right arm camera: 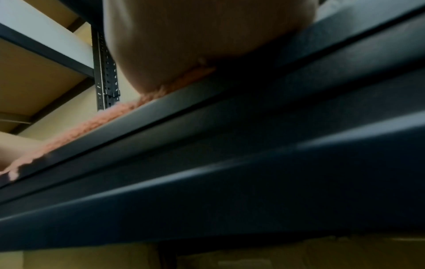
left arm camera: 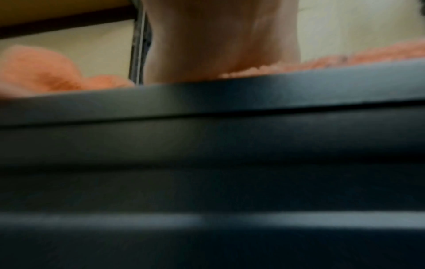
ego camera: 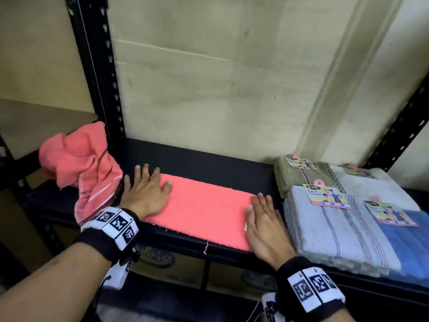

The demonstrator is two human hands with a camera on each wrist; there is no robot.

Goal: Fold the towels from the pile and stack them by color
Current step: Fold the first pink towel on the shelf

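The folded pink towel [ego camera: 202,210] lies lengthwise left-to-right on the shelf [ego camera: 209,163], left hand [ego camera: 145,194] and right hand [ego camera: 263,225] flat, fingers straight, on opposite ends, seemingly gripping nothing.

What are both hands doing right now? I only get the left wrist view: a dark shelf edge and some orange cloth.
Observer: Both the left hand and right hand press flat on a folded pink towel, one at each end.
Operator: Is that blurry orange lump a second towel?
Observer: Yes, a crumpled pink towel sits left of the shelf post.
Operator: Any finished stacks?
Observer: Folded towels with paper tags lie to the right.
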